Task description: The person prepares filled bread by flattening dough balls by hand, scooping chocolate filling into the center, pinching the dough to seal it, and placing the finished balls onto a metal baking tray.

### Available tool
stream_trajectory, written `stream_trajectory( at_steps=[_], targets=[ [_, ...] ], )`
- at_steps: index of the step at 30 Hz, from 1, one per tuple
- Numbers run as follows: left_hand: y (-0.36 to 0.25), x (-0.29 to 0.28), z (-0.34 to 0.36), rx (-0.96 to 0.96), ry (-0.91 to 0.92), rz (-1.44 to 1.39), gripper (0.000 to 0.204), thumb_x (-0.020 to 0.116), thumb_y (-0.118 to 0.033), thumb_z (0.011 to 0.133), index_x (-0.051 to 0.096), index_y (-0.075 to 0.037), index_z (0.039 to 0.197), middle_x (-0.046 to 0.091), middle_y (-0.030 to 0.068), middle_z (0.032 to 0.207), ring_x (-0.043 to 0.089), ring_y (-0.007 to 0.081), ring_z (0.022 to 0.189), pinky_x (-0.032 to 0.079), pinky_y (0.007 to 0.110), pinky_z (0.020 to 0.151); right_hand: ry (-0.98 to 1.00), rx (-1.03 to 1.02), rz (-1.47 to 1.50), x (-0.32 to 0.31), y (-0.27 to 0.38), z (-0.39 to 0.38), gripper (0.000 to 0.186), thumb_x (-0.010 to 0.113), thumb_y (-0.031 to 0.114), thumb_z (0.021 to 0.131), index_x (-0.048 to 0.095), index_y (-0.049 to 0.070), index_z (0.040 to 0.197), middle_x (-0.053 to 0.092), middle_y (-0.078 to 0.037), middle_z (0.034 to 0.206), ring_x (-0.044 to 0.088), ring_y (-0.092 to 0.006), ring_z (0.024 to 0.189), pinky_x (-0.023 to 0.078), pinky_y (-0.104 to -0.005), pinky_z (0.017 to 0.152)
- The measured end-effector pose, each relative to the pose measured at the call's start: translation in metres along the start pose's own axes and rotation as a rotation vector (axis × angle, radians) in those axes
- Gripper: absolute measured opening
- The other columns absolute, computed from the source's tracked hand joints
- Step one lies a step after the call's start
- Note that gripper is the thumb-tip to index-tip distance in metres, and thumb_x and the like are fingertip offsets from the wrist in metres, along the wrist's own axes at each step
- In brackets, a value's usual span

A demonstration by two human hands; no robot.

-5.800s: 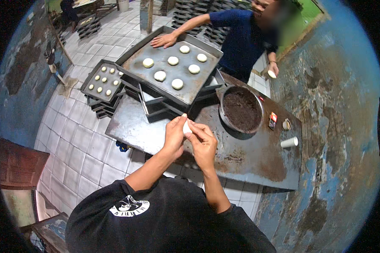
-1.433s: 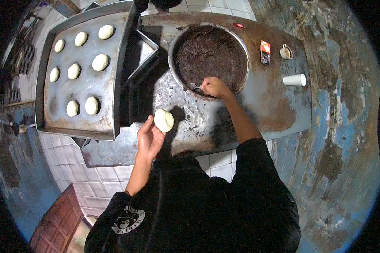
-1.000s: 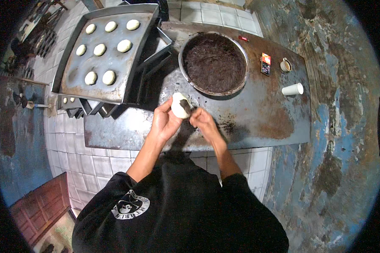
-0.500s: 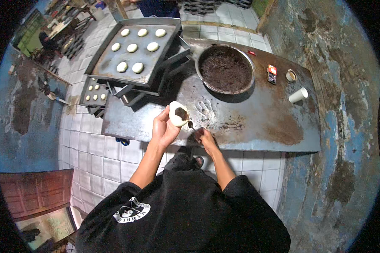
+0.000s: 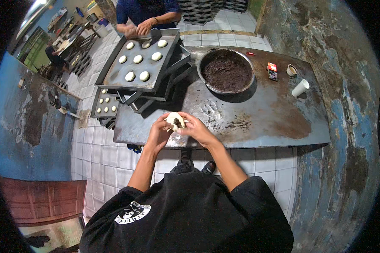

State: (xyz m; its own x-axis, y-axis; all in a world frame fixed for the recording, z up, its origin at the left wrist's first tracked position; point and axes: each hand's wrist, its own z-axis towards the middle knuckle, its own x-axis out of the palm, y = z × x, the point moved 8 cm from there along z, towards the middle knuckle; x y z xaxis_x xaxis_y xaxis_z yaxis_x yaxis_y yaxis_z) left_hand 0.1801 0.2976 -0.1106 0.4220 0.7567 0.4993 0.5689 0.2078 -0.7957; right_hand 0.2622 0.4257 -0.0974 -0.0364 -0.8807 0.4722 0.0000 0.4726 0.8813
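Just above the near edge of the metal table (image 5: 274, 122), a piece of pale dough (image 5: 172, 116) is held between my two hands. Dark crumbly filling (image 5: 177, 122) shows in its middle. My left hand (image 5: 157, 131) cups the dough from the left with curled fingers. On the other side, my right hand (image 5: 198, 130) has its fingers and thumb on the dough's edge, which is partly folded up around the filling. No spoon can be made out in the right hand. A metal basin (image 5: 200, 78) of dark filling stands beyond, to the right.
Stacked metal trays stand at the left; the top tray (image 5: 114, 76) bears several dough rounds (image 5: 137, 59). A co-worker's hands (image 5: 144, 27) are over its far edge. At the right lie a red-black packet (image 5: 272, 71), a small cup (image 5: 291, 70) and a tipped white cup (image 5: 300, 87).
My right hand has moved up onto the dough; the small spoon it held has gone from sight. The dough's edge is folding inward. The co-worker's hands have come over the top tray.
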Motion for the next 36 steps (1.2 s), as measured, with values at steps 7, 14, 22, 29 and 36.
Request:
stream_trajectory(
  at_steps=[7,14,22,29,36],
  targets=[
    [-0.035,0.041,-0.019,0.053,0.14,0.379,0.067,0.059,0.019,0.071,0.063,-0.001,0.135,0.062,0.0097,0.131,0.059,0.0222,0.124,0.047,0.034,0.108,-0.255,-0.388,-0.869,0.01,0.08,-0.025,0.061,0.077,0.004,0.08,0.058,0.003,0.138,0.068,-0.019,0.125,0.068,-0.033,0.111,0.056,-0.0385,0.092],
    [-0.069,0.056,-0.03,0.372,-0.052,0.446,0.038,0.079,0.001,0.084,0.071,0.001,0.121,0.069,0.0075,0.112,0.067,0.0175,0.101,0.053,0.03,0.094,-0.477,-0.375,-0.76,0.012,0.092,-0.036,0.034,0.076,0.014,0.089,0.072,0.003,0.12,0.076,-0.018,0.106,0.075,-0.0246,0.085,0.057,-0.0346,0.077],
    [-0.047,0.082,-0.034,0.42,0.003,0.046,0.03,0.063,-0.019,0.103,0.065,0.003,0.122,0.066,0.019,0.133,0.065,0.0218,0.117,0.051,0.033,0.099,-0.542,-0.586,-0.936,0.022,0.1,-0.052,0.031,0.079,0.013,0.085,0.072,0.002,0.113,0.073,-0.02,0.095,0.071,-0.0316,0.076,0.054,-0.0397,0.069],
    [-0.029,0.137,-0.057,0.381,0.239,-0.013,0.033,0.066,-0.007,0.096,0.064,0.001,0.128,0.066,0.0167,0.13,0.065,0.0203,0.115,0.053,0.033,0.096,-0.617,-0.43,-0.552,-0.001,0.115,-0.085,0.025,0.084,0.012,0.084,0.074,-0.001,0.103,0.072,-0.009,0.096,0.068,-0.0173,0.079,0.055,-0.0312,0.072],
    [-0.003,0.135,-0.039,0.27,0.051,-0.196,0.026,0.063,-0.016,0.102,0.057,-0.005,0.125,0.068,0.0145,0.122,0.068,0.0226,0.105,0.055,0.034,0.09,-0.694,-0.648,-0.896,0.027,0.137,-0.114,0.03,0.078,0.002,0.082,0.076,0.002,0.112,0.07,-0.013,0.099,0.07,-0.0264,0.084,0.056,-0.0365,0.073]
  ],
)
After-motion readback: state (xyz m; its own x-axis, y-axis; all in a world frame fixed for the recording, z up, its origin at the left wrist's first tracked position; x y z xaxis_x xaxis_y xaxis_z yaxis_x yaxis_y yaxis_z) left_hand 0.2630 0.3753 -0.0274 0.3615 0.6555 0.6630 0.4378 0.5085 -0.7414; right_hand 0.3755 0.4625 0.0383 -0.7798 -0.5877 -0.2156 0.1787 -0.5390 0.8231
